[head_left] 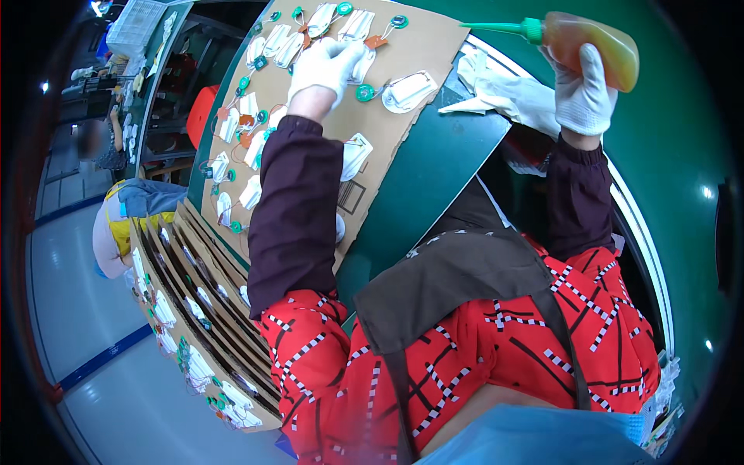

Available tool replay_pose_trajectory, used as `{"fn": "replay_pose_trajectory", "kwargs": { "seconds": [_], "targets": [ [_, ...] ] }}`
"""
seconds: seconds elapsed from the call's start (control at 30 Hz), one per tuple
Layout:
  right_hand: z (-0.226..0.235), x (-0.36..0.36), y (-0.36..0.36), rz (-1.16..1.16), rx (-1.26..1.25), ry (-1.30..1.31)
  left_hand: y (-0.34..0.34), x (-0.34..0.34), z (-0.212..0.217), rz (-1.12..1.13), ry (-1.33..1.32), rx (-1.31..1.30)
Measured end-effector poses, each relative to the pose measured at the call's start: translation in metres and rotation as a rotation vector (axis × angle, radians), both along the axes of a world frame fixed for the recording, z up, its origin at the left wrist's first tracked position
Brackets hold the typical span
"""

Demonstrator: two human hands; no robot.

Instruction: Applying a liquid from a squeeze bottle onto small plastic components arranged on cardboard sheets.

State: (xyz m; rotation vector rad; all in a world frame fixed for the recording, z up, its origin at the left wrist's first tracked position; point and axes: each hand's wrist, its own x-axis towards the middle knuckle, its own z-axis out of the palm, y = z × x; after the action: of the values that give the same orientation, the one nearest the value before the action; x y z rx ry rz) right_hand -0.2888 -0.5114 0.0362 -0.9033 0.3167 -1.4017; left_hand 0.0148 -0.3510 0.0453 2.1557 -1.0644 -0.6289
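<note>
Amber liquid fills a soft plastic squeeze bottle (593,45), fitted with a green screw collar and a long green tapered nozzle pointing left. The bottle is held level above the green work surface (434,174), at the upper right of the view, gripped around its lower body by the right hand (583,93), which is clad in a white knit glove.

The left hand (325,66), likewise gloved in white, is pressed with curled fingers onto a white pouch-shaped part (361,68) lying on a brown cardboard sheet (418,46); whether the part is actually pinched cannot be told.

Cardboard sheet: one, tilted across the table, carrying rows of small white pouch-shaped parts, each joined by thin wire to a round green ring; several small orange tags (377,42) are seen among them. One such white part (408,90) lies just right of the left hand, its green ring (364,93) beside it.

Stacked cardboard sheets (194,310): several, ranged edge to edge at the lower left, loaded with the same white and green parts.

White cloth or spare gloves (496,93): a crumpled heap, lying on the green surface under the bottle.

Red container (203,115): one, beyond the sheet's left edge, detail unclear.
</note>
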Motion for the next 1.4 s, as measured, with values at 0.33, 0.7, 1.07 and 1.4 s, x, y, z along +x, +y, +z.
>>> {"fn": "replay_pose_trajectory", "kwargs": {
  "seconds": [0.33,0.7,1.07,1.4],
  "targets": [
    [0.002,0.043,0.018,0.071,0.013,0.025,-0.018,-0.013,-0.023,-0.058,-0.886,0.33],
    [0.022,0.082,0.05,0.147,0.018,0.247,0.004,-0.007,-0.006,0.167,-0.41,0.127],
    [0.019,0.143,0.063,0.309,-0.134,0.367,0.03,0.021,-0.018,0.06,-0.284,0.226],
    [0.004,0.162,0.065,0.333,-0.245,0.452,0.033,0.02,-0.016,0.16,-0.043,0.224]
  ]
}}
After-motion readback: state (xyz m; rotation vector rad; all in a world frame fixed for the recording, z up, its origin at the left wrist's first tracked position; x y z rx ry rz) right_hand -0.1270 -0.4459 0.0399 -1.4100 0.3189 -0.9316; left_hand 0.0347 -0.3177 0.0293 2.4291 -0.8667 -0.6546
